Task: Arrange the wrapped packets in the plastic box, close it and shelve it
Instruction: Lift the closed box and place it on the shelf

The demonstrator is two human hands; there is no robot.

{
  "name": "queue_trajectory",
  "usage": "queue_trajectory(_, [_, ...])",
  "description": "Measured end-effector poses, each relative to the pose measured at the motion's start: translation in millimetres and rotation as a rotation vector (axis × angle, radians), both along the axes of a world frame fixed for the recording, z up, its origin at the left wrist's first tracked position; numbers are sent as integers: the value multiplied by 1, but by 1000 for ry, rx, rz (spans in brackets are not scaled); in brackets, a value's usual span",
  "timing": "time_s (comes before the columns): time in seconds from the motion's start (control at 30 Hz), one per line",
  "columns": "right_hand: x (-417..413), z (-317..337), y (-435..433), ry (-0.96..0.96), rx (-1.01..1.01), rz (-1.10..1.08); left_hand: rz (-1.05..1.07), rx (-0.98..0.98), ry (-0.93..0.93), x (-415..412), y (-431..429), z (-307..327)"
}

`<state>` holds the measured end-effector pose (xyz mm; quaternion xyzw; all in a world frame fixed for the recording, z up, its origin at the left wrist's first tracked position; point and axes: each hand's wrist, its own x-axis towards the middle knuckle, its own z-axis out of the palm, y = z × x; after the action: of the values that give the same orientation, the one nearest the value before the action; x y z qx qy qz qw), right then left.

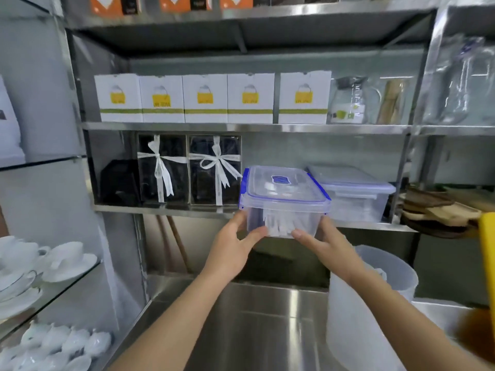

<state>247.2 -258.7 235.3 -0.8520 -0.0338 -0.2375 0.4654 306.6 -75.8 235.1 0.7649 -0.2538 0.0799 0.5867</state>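
Note:
A clear plastic box (284, 194) with a blue-clipped lid is closed, and pale wrapped packets (278, 223) show through its front wall. I hold it at the front edge of the lower steel shelf (166, 209), between the black gift boxes and a second clear box. My left hand (230, 250) grips its lower left corner. My right hand (326, 245) grips its lower right corner. Whether its base rests on the shelf is hidden.
Two black ribbon-tied gift boxes (187, 170) stand left of the box; a second clear lidded box (353, 194) sits right of it. White cartons (206, 99) line the shelf above. A translucent bucket (375, 303) stands on the steel counter (254, 330). White crockery (40, 263) fills glass shelves at left.

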Motion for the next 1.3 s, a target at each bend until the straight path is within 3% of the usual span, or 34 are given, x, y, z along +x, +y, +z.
queue_trajectory(0.4, [148,12,-61,47,-19,-1,25,-23,8,143,-68,13])
queue_trajectory(0.63, [204,-1,-82,126,-113,-95,52,120,52,191,-96,1])
queue_trajectory(0.77, [224,2,-90,169,-158,-209,50,93,77,211,-111,-1])
queue_trajectory(0.87, [219,-3,-88,112,-170,-380,202,44,93,210,-118,2])
queue_trajectory(0.93, [201,-14,-80,-77,-267,-543,423,-7,-26,193,-115,-3])
queue_trajectory(1.03, [183,-30,-74,-497,-665,-722,645,119,-622,172,-106,-23])
queue_trajectory(1.1, [186,-33,-76,-498,-823,-680,611,348,-850,176,-104,-30])
queue_trajectory(1.17, [193,-29,-76,-431,-903,-645,600,572,-901,187,-104,-30])
queue_trajectory(1.3, [199,-17,-72,-276,-978,-593,583,862,-815,194,-105,-21])
